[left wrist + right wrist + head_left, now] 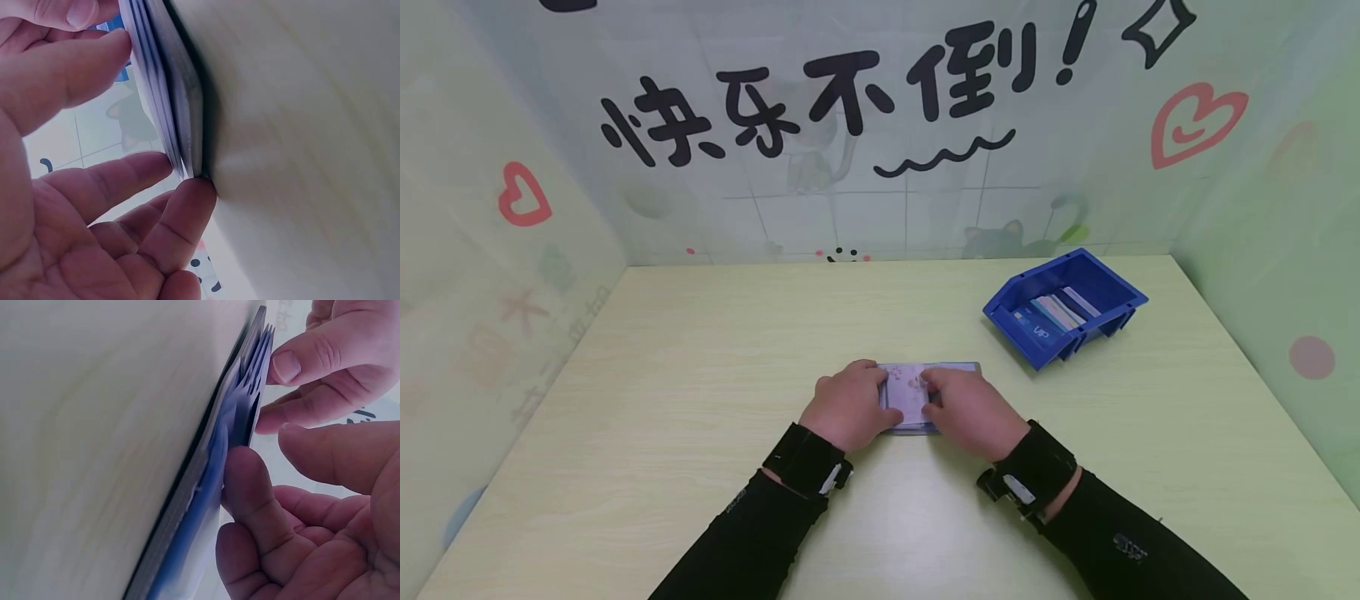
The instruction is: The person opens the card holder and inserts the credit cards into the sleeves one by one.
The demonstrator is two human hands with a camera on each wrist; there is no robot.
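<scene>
A card holder booklet (pixel 907 396) with a pale lilac, flower-printed leaf lies open on the table in front of me. My left hand (pixel 850 406) holds its left side, thumb at the near corner and fingers at the far one. At the right edge of the lilac leaf, the thumb and fingers of my right hand (pixel 976 412) hold the leaf. Several thin leaves (pixel 150 69) are stacked over a thicker cover in the left wrist view. In the right wrist view, a fingertip (pixel 247 465) touches the leaves, which stand slightly apart above the bluish lower side (pixel 187 550).
A blue plastic bin (pixel 1011 321) stands at the back right, tilted toward the front left. Several cards (pixel 1060 310) lie in it, one marked VIP. The pale wooden table (pixel 700 358) meets printed curtains at the back and on both sides.
</scene>
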